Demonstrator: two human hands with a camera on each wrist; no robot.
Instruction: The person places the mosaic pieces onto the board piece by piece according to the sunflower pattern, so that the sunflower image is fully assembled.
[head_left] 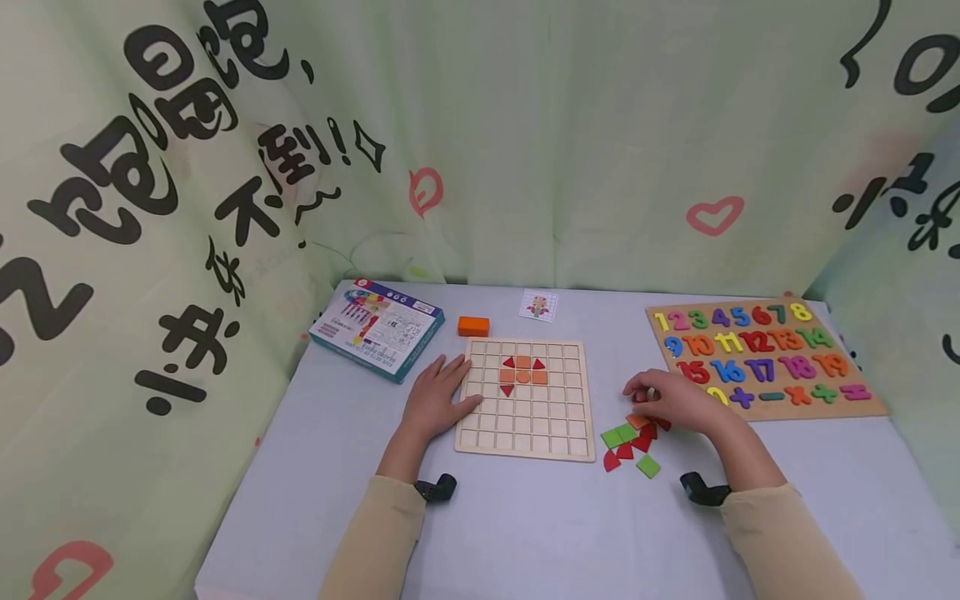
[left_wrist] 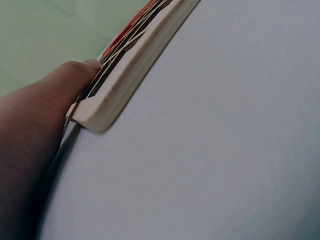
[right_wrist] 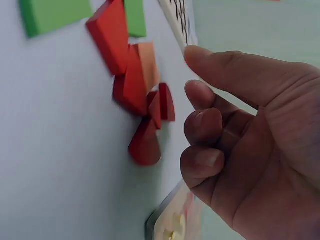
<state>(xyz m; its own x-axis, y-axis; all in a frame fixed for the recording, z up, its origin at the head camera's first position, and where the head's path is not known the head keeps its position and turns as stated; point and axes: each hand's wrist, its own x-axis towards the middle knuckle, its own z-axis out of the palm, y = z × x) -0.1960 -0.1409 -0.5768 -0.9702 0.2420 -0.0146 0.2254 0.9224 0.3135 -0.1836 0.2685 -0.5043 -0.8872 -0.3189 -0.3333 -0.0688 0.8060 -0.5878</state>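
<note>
My left hand (head_left: 435, 397) lies with its fingers spread on the left edge of a wooden grid board (head_left: 525, 433); its thumb (left_wrist: 82, 72) rests over the rim in the left wrist view. Near the board's top sit several orange pieces (head_left: 522, 377) and 3 red triangles (head_left: 507, 389). My right hand (head_left: 671, 400) hovers over a loose pile right of the board, fingers bent, thumb and index tip apart, nothing visible between them. The pile has red pieces (right_wrist: 131, 82), green squares (head_left: 648, 466) and an orange piece (right_wrist: 149, 65).
A boxed game (head_left: 375, 325) lies at the back left. Behind the board are an orange block (head_left: 473, 326) and a small picture card (head_left: 538, 306). A wooden number board (head_left: 772, 408) with colourful numerals lies at the right, close to my right hand. Printed curtains surround the table.
</note>
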